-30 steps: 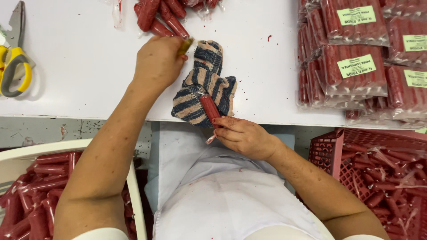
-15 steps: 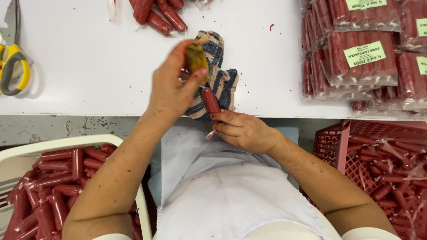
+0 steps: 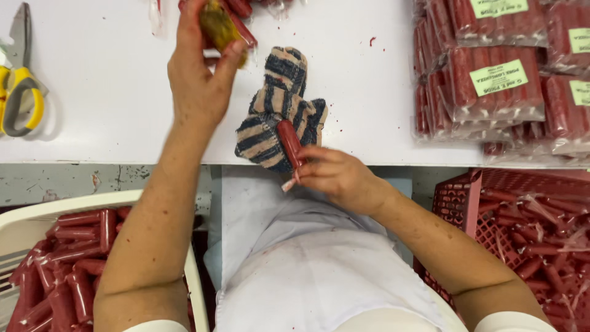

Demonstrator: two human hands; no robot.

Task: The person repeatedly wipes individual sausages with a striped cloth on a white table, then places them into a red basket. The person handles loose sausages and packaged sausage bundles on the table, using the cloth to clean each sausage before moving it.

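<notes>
From the head camera, looking down: the left hand (image 3: 200, 74) is raised over the white desk (image 3: 110, 92), fingers pinching a small yellowish-brown lump (image 3: 218, 26). The right hand (image 3: 335, 178) sits at the desk's near edge, fingers closed around the end of a red sausage (image 3: 289, 141) that lies on a striped cloth (image 3: 276, 110). Packed sausages (image 3: 491, 80) are stacked to the right, scissors (image 3: 21, 80) far left.
</notes>
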